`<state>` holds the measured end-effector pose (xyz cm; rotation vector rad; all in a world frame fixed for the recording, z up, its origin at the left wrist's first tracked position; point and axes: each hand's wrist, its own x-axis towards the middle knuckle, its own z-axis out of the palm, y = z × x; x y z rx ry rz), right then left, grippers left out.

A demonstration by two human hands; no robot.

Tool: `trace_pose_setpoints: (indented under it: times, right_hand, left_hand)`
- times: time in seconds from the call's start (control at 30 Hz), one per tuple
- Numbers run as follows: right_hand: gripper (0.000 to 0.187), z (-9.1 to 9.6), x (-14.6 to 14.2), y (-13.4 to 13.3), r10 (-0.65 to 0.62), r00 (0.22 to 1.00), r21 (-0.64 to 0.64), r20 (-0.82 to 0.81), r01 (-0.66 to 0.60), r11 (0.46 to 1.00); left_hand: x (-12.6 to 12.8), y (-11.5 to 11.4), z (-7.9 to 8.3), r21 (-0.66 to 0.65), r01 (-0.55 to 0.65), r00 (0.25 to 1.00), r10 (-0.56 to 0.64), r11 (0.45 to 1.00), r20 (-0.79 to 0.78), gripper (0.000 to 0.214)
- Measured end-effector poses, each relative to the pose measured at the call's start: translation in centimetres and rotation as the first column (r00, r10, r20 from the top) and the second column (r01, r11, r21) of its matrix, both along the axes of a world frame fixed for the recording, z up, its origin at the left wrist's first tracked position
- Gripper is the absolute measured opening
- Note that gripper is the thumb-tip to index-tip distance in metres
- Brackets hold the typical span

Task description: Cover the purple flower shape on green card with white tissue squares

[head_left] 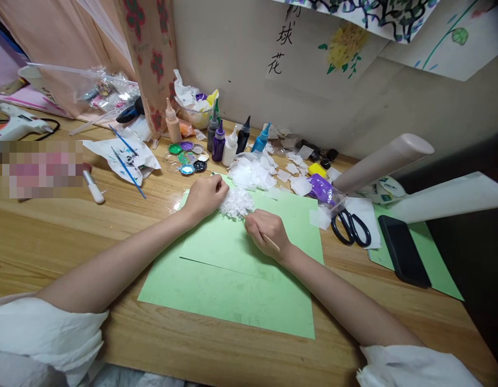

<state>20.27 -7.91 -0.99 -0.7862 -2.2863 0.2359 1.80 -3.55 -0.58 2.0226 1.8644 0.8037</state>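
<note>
A round cluster of ruffled white paper pieces point(236, 203) lies on a green sheet point(233, 293) in front of me. My right hand point(267, 232) is closed around a thin wooden stick point(271, 243), its tip at the cluster's lower right edge. At the upper left side of the cluster, my left hand point(204, 196) rests with its fingers curled in. Whatever those fingers hold, if anything, is hidden. A pile of loose white paper squares point(253, 171) sits just behind the cluster.
Behind the paper stand several paint bottles point(230, 148) and a paint palette point(187, 158). Black-handled scissors point(351, 228), a purple packet point(321, 189) and a phone point(404, 250) lie to the right. Leftward are blue brushes point(128, 173) on tissue and a glue gun point(19, 124).
</note>
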Motion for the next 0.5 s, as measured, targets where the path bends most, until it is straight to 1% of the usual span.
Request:
trace_pose_setpoints:
  times: [0.07, 0.1, 0.17, 0.2, 0.27, 0.3, 0.33, 0.37, 0.4, 0.43, 0.47, 0.5]
  right_hand:
    - [0.050, 0.7, -0.4, 0.6, -0.046, 0.999, -0.169, -0.024, 0.041, 0.985]
    - [0.052, 1.1, -0.6, 1.0, -0.079, 0.996, -0.274, -0.040, 0.065, 0.960]
    - [0.055, 2.0, -1.3, 1.9, -0.155, 0.984, -0.484, -0.091, 0.092, 0.870]
    - [0.055, 2.4, -1.7, 2.4, -0.188, 0.977, -0.564, -0.101, 0.100, 0.820]
    - [0.053, 2.9, -2.4, 3.3, -0.283, 0.953, -0.675, -0.105, 0.140, 0.724]
    - [0.051, 3.1, -2.7, 3.7, -0.328, 0.940, -0.711, -0.096, 0.166, 0.683]
    - [0.050, 3.2, -2.9, 4.0, -0.366, 0.927, -0.735, -0.083, 0.191, 0.651]
    - [0.050, 3.4, -3.1, 4.1, -0.387, 0.920, -0.748, -0.068, 0.210, 0.630]
    - [0.049, 3.5, -3.1, 4.1, -0.385, 0.922, -0.751, -0.050, 0.220, 0.623]
    - [0.050, 3.6, -3.1, 3.9, -0.363, 0.931, -0.743, -0.029, 0.223, 0.631]
    - [0.050, 3.8, -2.9, 3.5, -0.326, 0.945, -0.722, -0.006, 0.221, 0.655]
    - [0.049, 3.9, -2.7, 3.1, -0.275, 0.961, -0.688, 0.020, 0.213, 0.693]
  left_hand:
    - [0.0, 0.0, 0.0, 0.004, 0.007, 1.000, -0.007, 1.000, -0.005, 0.024]
    - [0.0, 0.0, 0.0, 0.005, 0.009, 1.000, -0.009, 1.000, -0.007, 0.024]
    - [0.0, -0.1, -0.1, 0.005, 0.011, 1.000, -0.011, 1.000, -0.010, 0.024]
    - [0.0, 0.0, -0.1, 0.006, 0.011, 1.000, -0.011, 1.000, -0.013, 0.024]
    - [0.0, 0.0, 0.0, 0.009, 0.009, 1.000, -0.009, 1.000, -0.019, 0.024]
    - [0.0, 0.0, 0.0, 0.009, 0.008, 1.000, -0.008, 1.000, -0.022, 0.024]
    - [0.0, 0.0, 0.0, 0.008, 0.007, 1.000, -0.006, 1.000, -0.024, 0.024]
    - [0.0, 0.0, 0.0, 0.005, 0.006, 1.000, -0.006, 1.000, -0.026, 0.025]
    - [0.0, 0.1, 0.0, 0.002, 0.006, 1.000, -0.006, 1.000, -0.027, 0.025]
    - [0.0, 0.1, 0.0, 0.001, 0.006, 1.000, -0.006, 1.000, -0.026, 0.025]
    - [0.0, 0.1, 0.1, 0.000, 0.006, 1.000, -0.006, 1.000, -0.024, 0.025]
    - [0.0, 0.0, 0.1, -0.001, 0.006, 1.000, -0.006, 1.000, -0.020, 0.024]
